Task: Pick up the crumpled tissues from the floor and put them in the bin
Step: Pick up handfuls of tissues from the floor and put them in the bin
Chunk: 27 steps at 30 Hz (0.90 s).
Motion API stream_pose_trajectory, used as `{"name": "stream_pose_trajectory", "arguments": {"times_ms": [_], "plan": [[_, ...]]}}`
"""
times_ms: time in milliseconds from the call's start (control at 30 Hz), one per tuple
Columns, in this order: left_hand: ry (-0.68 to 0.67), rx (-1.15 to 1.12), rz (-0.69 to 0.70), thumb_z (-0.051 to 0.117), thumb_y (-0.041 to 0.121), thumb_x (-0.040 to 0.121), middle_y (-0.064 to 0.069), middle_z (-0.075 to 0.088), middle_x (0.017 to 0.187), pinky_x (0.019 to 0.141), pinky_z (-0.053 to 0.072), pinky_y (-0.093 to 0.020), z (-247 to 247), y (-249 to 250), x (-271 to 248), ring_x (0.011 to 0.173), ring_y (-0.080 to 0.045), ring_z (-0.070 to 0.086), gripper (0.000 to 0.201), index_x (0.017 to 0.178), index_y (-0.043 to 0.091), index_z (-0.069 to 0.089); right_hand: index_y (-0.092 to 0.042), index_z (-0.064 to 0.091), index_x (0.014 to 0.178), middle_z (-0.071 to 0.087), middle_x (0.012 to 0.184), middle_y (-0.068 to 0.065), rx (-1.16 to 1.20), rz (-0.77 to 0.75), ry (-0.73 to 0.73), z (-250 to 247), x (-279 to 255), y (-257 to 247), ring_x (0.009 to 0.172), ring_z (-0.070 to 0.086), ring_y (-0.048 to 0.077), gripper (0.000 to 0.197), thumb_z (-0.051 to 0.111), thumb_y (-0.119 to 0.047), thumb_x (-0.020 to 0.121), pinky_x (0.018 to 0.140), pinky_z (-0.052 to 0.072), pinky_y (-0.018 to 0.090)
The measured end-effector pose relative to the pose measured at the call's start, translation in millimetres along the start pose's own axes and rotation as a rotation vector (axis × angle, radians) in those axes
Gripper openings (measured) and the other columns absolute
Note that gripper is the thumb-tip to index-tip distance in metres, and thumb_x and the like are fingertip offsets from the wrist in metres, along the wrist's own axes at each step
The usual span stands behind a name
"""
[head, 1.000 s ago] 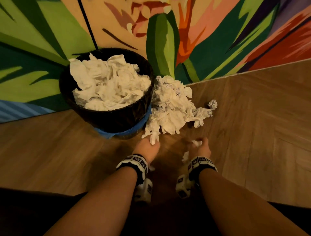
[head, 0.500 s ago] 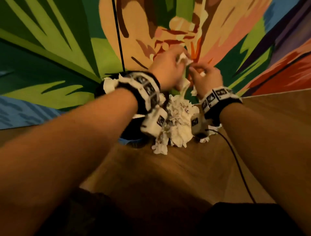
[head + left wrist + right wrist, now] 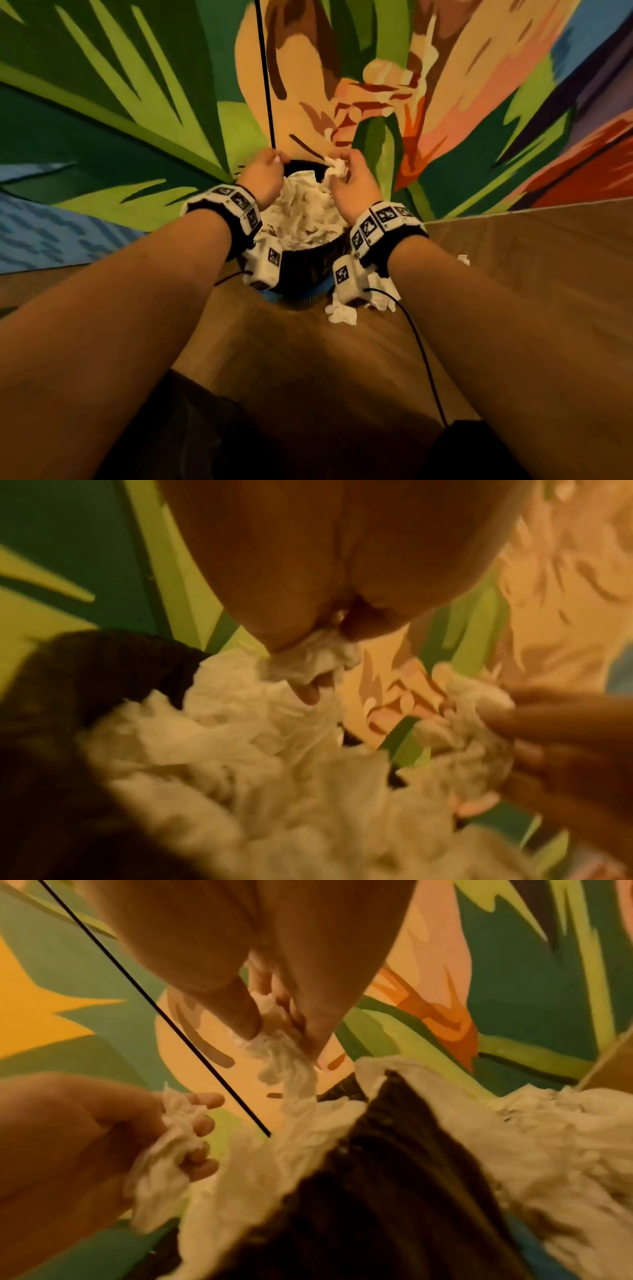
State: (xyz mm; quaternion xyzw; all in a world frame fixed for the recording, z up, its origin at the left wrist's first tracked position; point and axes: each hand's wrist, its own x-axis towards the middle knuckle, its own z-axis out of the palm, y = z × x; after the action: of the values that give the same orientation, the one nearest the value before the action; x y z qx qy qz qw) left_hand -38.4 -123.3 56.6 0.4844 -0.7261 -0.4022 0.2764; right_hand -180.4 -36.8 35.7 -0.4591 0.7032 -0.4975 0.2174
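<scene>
The black bin (image 3: 301, 270) stands against the painted wall, heaped with white tissues (image 3: 305, 212). Both hands hover above its far rim. My left hand (image 3: 265, 169) grips a crumpled tissue (image 3: 308, 656), also seen in the right wrist view as a white wad (image 3: 171, 1139) inside curled fingers. My right hand (image 3: 346, 178) pinches another crumpled tissue (image 3: 337, 168) between thumb and fingers (image 3: 240, 1015), its tail (image 3: 294, 1080) hanging down onto the heap. More crumpled tissues (image 3: 342, 310) lie on the wooden floor to the right of the bin, partly hidden by my right wrist.
A colourful mural wall (image 3: 137, 102) rises directly behind the bin, with a thin black line (image 3: 265, 75) running down it. Wooden floor (image 3: 513, 260) stretches right and toward me. A black cable (image 3: 421, 353) trails from my right wrist camera across the floor.
Both hands rose from the floor pile with tissues, then moved left and down over the bin. The view has shifted so the bin is now centred under the hands.
</scene>
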Motion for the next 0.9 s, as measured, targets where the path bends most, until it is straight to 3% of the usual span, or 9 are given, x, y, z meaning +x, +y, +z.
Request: {"name": "stream_pose_trajectory", "arguments": {"times_ms": [67, 167, 300, 367, 433, 500, 633, 800, 900], "plan": [[-0.104, 0.274, 0.072, 0.039, 0.010, 0.097, -0.013, 0.057, 0.082, 0.046, 0.036, -0.029, 1.8, -13.7, -7.2, 0.060, -0.025, 0.052, 0.030, 0.126, 0.016, 0.043, -0.030, 0.049, 0.106, 0.063, 0.093, -0.004, -0.071, -0.024, 0.027, 2.6, 0.2, 12.9, 0.079, 0.061, 0.014, 0.023, 0.060, -0.016, 0.091, 0.067, 0.048, 0.027], [-0.178, 0.568, 0.168, 0.046, 0.001, 0.090, -0.017, 0.060, 0.082, 0.052, 0.039, -0.035, 2.9, -32.8, -11.9, 0.069, -0.032, 0.056, 0.037, 0.125, 0.013, 0.044, -0.028, 0.062, 0.100, 0.066, 0.102, -0.001, -0.449, -0.038, -0.183, 9.7, -5.8, 40.0, 0.096, 0.060, 0.020, 0.018, 0.069, -0.028, 0.084, 0.082, 0.049, 0.030], [-0.224, 0.758, 0.213, 0.069, 0.023, 0.084, -0.004, 0.062, 0.108, 0.090, 0.046, -0.037, -0.2, -47.3, -11.3, 0.106, -0.027, 0.054, 0.013, 0.097, 0.024, 0.072, -0.038, 0.073, 0.081, 0.054, 0.128, -0.010, -0.736, -0.156, -0.089, 9.5, -10.9, 57.1, 0.124, 0.035, 0.024, 0.013, 0.070, -0.051, 0.077, 0.105, 0.029, 0.044], [-0.183, 0.815, 0.203, 0.074, 0.037, 0.080, 0.004, 0.058, 0.099, 0.092, 0.044, -0.039, -1.4, -49.6, -13.9, 0.102, -0.020, 0.047, 0.007, 0.083, 0.031, 0.073, -0.041, 0.074, 0.072, 0.046, 0.133, -0.013, -0.824, -0.098, -0.093, 8.8, -9.9, 56.8, 0.126, 0.027, 0.025, 0.024, 0.063, -0.062, 0.077, 0.105, 0.022, 0.048], [-0.250, 0.772, 0.174, 0.067, 0.035, 0.086, 0.000, 0.062, 0.077, 0.076, 0.049, -0.036, 2.0, -49.1, -17.0, 0.080, -0.017, 0.053, 0.022, 0.068, 0.023, 0.070, -0.037, 0.074, 0.070, 0.043, 0.138, -0.012, -0.874, -0.064, -0.134, 7.8, -11.4, 57.5, 0.126, 0.024, 0.023, 0.031, 0.053, -0.055, 0.083, 0.103, 0.021, 0.050], [-0.345, 0.754, 0.165, 0.055, 0.030, 0.093, -0.005, 0.053, 0.054, 0.059, 0.044, -0.032, 8.1, -50.5, -19.6, 0.055, -0.020, 0.049, 0.044, 0.052, 0.015, 0.054, -0.034, 0.075, 0.073, 0.039, 0.143, -0.010, -0.860, -0.052, -0.161, 4.6, -14.1, 60.2, 0.130, 0.020, 0.023, 0.032, 0.048, -0.045, 0.086, 0.104, 0.020, 0.050], [-0.390, 0.778, 0.157, 0.050, 0.034, 0.096, 0.002, 0.044, 0.045, 0.049, 0.034, -0.026, 8.4, -48.7, -21.5, 0.047, -0.017, 0.044, 0.055, 0.043, 0.020, 0.046, -0.046, 0.073, 0.093, 0.034, 0.146, -0.011, -0.619, -0.034, -0.203, -7.1, -13.3, 67.0, 0.134, 0.018, 0.022, 0.027, 0.049, -0.034, 0.090, 0.109, 0.019, 0.045], [-0.287, 0.644, 0.201, 0.051, 0.043, 0.093, 0.002, 0.058, 0.055, 0.049, 0.034, -0.023, -1.0, -33.9, -15.4, 0.053, -0.015, 0.051, 0.038, 0.067, 0.022, 0.069, -0.038, 0.061, 0.124, 0.045, 0.131, -0.001, -0.186, 0.005, -0.033, -30.5, -5.4, 74.9, 0.129, 0.038, 0.020, 0.035, 0.044, -0.025, 0.097, 0.102, 0.020, 0.023], [-0.119, 0.558, 0.299, 0.046, 0.043, 0.093, -0.003, 0.058, 0.062, 0.055, 0.040, -0.027, -3.9, -26.1, -13.1, 0.058, -0.019, 0.054, 0.039, 0.074, 0.018, 0.069, -0.033, 0.063, 0.119, 0.052, 0.126, 0.003, -0.062, 0.145, 0.069, -43.4, -2.8, 80.8, 0.118, 0.052, 0.023, 0.032, 0.042, -0.024, 0.097, 0.105, 0.041, 0.038]]}}
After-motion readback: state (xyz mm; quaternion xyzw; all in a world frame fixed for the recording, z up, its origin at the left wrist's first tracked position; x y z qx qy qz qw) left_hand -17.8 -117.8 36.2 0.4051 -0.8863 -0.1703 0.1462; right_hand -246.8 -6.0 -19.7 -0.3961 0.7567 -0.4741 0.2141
